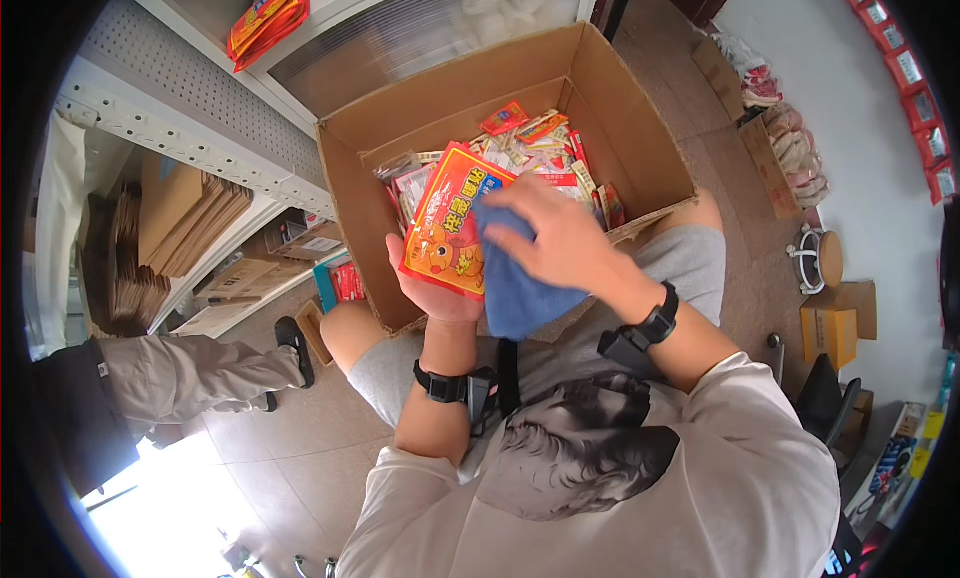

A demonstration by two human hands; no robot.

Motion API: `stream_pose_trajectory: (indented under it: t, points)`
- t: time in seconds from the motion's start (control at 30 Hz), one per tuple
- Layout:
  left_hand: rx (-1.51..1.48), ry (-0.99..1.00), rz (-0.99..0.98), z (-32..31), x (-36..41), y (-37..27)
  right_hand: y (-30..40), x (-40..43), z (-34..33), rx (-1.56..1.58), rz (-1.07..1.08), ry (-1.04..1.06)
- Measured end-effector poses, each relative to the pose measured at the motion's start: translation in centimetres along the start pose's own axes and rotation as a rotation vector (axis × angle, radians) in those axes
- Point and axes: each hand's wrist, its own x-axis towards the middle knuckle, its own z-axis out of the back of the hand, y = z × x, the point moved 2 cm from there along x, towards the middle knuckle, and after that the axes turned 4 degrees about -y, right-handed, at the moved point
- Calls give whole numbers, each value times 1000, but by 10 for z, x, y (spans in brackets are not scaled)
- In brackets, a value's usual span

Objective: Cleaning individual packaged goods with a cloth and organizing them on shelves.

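Observation:
A red and yellow printed packet [448, 229], with a cartoon animal and writing on its front, lies across the palm of my left hand [435, 297]. My right hand [559, 233] grips a blue cloth [517, 285], which overlaps the packet's right side and hides part of it. Both hands are over the near side of a large open cardboard box [637, 128] between my knees. Inside the box is a jumble of small red and white packets [555, 147]. The underside of the held packet is hidden.
On the white shelf at upper left sits a stack of red packets [270, 23]. Folded cardboard [180, 218] fills the shelf at left. Another person's legs [202, 372] are at lower left. Boxes of bagged goods [787, 158] and a round stool [825, 259] stand along the right wall.

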Motion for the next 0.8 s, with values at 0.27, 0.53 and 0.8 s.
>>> stream_pose_trajectory:
  t: [0.27, 0.53, 0.8]
  points:
    - [-41, 12, -13, -1, 4, -2, -12, -11, -1, -12, -11, -59]
    - [185, -135, -61, 12, 4, -5, 24, -28, -17, -69, 225, 171]
    - [14, -37, -38, -6, -1, 4, -19, -2, 3, -69, -145, -131]
